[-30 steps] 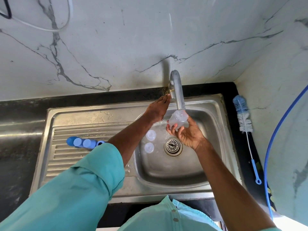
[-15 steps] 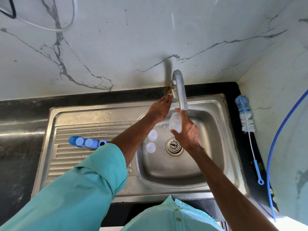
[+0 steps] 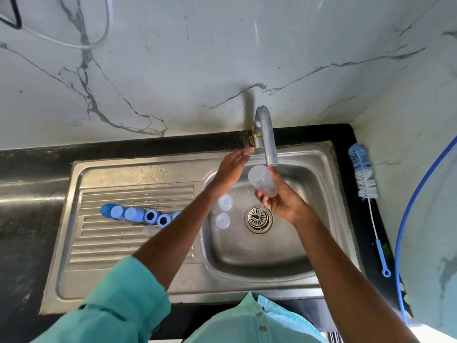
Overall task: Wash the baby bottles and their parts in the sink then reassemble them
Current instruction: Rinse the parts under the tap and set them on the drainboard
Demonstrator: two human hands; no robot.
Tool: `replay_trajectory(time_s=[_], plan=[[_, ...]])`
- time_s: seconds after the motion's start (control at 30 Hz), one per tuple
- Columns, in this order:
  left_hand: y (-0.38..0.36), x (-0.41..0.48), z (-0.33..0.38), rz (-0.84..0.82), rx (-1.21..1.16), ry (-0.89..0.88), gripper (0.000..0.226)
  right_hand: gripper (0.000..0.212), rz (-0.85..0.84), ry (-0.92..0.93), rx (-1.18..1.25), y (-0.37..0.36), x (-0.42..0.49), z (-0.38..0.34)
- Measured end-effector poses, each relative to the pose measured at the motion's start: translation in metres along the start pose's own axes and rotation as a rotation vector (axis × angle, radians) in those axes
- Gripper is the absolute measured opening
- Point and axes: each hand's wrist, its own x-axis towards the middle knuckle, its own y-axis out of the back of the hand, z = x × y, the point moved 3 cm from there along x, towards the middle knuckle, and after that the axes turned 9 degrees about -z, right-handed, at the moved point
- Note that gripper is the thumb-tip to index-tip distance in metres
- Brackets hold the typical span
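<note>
Over a steel sink in a dark bench, the right hand grips a clear bottle under the tap, the left hand is flat-fingered beside it, and loose clear parts and blue rings suggest washing is early and reassembly not begun.

Blue parts row: right end hidden behind the left forearm; the last piece shows only as a sliver.
Clear bottle: its lower end is covered by the right hand's fingers.
Clear pieces in the basin: too small and see-through to name.
Left hand: fingertips by the tap's base; contact unclear.
Blue hose: cut off by the right edge.
White cable: leaves at the top edge.
</note>
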Motion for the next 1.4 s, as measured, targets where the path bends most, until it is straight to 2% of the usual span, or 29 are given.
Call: replay_trajectory(time_s=[0.03, 0.1, 0.2, 0.33, 0.4, 0.5, 0.57, 0.63, 0.7, 0.77, 0.83, 0.9, 0.93, 1.03, 1.07, 1.1, 1.17, 1.2, 1.27, 1.33, 1.4], plan=[[-0.009, -0.009, 0.002, -0.026, -0.148, 0.032, 0.046, 0.092, -0.040, -0.033, 0.041, 0.001, 0.004, 0.002], [-0.027, -0.023, 0.002, -0.093, -0.316, 0.063, 0.042, 0.076, -0.123, -0.082, 0.102, 0.001, 0.012, 0.007], [-0.044, -0.029, 0.002, -0.073, -0.309, 0.026, 0.037, 0.066, -0.140, -0.102, 0.189, -0.006, 0.013, 0.014], [-0.053, -0.014, 0.003, 0.025, -0.252, 0.090, 0.039, 0.075, -0.090, -0.025, 0.152, -0.004, 0.001, 0.020], [-0.057, -0.005, 0.006, 0.031, -0.207, 0.145, 0.046, 0.076, -0.032, 0.064, 0.045, -0.002, -0.007, 0.019], [-0.073, 0.000, 0.006, 0.087, -0.048, 0.177, 0.051, 0.067, 0.163, 0.210, -0.174, -0.005, -0.011, 0.019], [-0.082, -0.001, 0.009, 0.148, -0.053, 0.193, 0.047, 0.070, 0.267, 0.220, -0.177, -0.008, -0.013, 0.019], [-0.082, 0.002, 0.012, 0.145, -0.096, 0.211, 0.048, 0.066, 0.157, 0.162, 0.003, -0.006, -0.014, 0.017], [-0.074, 0.006, 0.016, 0.075, -0.173, 0.271, 0.042, 0.057, -0.083, 0.048, 0.248, 0.001, -0.015, 0.018], [-0.068, 0.006, 0.017, -0.061, -0.337, 0.325, 0.037, 0.060, -0.311, -0.050, 0.385, 0.006, -0.016, 0.023], [-0.067, 0.004, 0.015, -0.140, -0.527, 0.348, 0.040, 0.067, -0.416, -0.093, 0.435, 0.004, -0.015, 0.028], [-0.065, 0.005, 0.007, -0.051, -0.590, 0.354, 0.034, 0.065, -0.322, -0.053, 0.356, -0.001, -0.013, 0.028], [-0.063, 0.005, 0.003, 0.029, -0.561, 0.366, 0.032, 0.061, -0.231, 0.017, 0.222, -0.002, -0.011, 0.026], [-0.057, 0.006, -0.001, 0.280, -0.322, 0.345, 0.013, 0.038, 0.142, 0.285, -0.446, -0.004, -0.006, 0.019], [-0.057, 0.006, 0.000, 0.339, -0.228, 0.319, 0.014, 0.031, 0.273, 0.361, -0.655, -0.002, -0.004, 0.018], [-0.058, 0.006, 0.000, 0.366, -0.148, 0.303, 0.018, 0.031, 0.417, 0.440, -0.852, -0.001, -0.004, 0.016], [-0.059, 0.006, -0.004, 0.392, -0.145, 0.305, 0.008, 0.051, 0.647, 0.620, -1.141, 0.000, -0.008, 0.013], [-0.060, 0.004, -0.005, 0.397, -0.203, 0.314, 0.006, 0.058, 0.683, 0.715, -1.214, 0.000, -0.010, 0.012], [-0.058, 0.004, -0.014, 0.382, -0.306, 0.362, 0.022, 0.059, 0.612, 0.793, -1.244, -0.004, -0.016, 0.006], [-0.057, 0.003, -0.021, 0.317, -0.359, 0.385, 0.032, 0.049, 0.541, 0.679, -1.138, -0.007, -0.020, -0.002], [-0.055, 0.000, -0.020, 0.306, -0.220, 0.272, 0.033, 0.042, 0.486, 0.509, -0.843, -0.003, -0.018, -0.010]])
